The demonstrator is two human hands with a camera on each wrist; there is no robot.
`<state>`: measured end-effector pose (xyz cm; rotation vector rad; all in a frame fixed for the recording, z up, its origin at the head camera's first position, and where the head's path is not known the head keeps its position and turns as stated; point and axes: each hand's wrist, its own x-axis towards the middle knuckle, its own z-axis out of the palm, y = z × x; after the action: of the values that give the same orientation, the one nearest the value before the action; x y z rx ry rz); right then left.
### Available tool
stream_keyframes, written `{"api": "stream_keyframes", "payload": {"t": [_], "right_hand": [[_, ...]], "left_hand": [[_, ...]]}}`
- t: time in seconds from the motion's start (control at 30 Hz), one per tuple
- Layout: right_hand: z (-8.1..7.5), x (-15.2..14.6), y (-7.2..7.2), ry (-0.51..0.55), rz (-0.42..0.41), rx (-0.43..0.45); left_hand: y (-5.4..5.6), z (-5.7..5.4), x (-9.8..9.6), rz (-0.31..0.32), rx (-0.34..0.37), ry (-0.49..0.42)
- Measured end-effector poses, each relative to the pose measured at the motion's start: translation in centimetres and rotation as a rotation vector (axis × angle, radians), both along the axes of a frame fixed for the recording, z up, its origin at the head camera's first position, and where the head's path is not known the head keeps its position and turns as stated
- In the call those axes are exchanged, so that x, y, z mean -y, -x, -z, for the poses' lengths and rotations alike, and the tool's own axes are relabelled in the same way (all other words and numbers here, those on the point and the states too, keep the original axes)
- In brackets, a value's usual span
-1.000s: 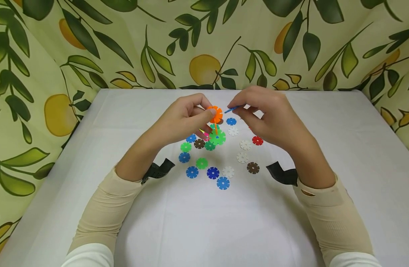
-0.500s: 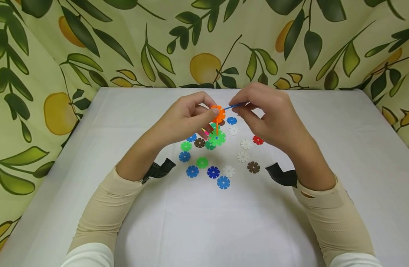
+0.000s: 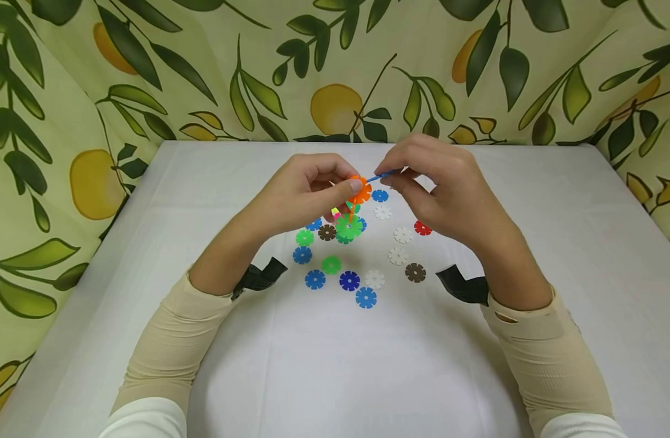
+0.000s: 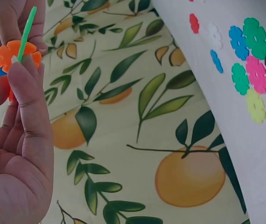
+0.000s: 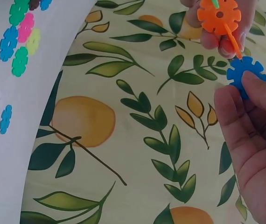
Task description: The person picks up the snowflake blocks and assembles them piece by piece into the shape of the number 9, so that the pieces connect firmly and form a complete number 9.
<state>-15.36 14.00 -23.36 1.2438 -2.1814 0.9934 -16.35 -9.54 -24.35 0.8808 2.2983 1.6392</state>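
My left hand (image 3: 307, 191) pinches an orange notched plastic disc (image 3: 360, 192) between thumb and fingers. Joined to it are a second orange disc, seen edge-on (image 5: 233, 40), and a light green disc (image 3: 348, 227) below. Facing it, my right hand (image 3: 439, 176) pinches a blue notched disc (image 5: 243, 73) between thumb and forefinger. In the right wrist view the blue disc's rim meets the edge-on orange disc. Whether their notches interlock, I cannot tell. Part of the orange disc is hidden by my left thumb (image 4: 24, 77).
Several loose notched discs lie on the white-covered table (image 3: 335, 365), among them a dark blue disc (image 3: 349, 281), a brown disc (image 3: 415, 272) and a red disc (image 3: 422, 227). Behind the table hangs a leaf-and-fruit patterned curtain (image 3: 258, 73). Black straps (image 3: 463, 286) stick out at both wrists.
The blue disc and the orange disc, apart a second ago, have come together at their edges. My left hand has shifted slightly right, and the green disc has swung a little left.
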Motion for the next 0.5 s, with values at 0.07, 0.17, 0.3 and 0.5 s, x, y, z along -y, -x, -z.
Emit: {"api": "stream_keyframes", "payload": {"t": [0.07,0.17,0.3,0.5], "right_hand": [[0.0,0.0,0.0,0.003,-0.002,-0.005],[0.0,0.1,-0.1,0.0,-0.009,-0.026],[0.5,0.6,-0.3,0.01,0.02,-0.085],[1.0,1.5,-0.5,0.053,0.055,-0.192]], "left_hand": [[0.0,-0.1,0.0,-0.01,-0.009,0.003],[0.0,-0.1,0.0,-0.022,-0.022,0.007],[0.0,0.0,0.0,-0.048,-0.043,-0.003],[-0.3,-0.4,0.2,-0.104,-0.017,-0.026]]}}
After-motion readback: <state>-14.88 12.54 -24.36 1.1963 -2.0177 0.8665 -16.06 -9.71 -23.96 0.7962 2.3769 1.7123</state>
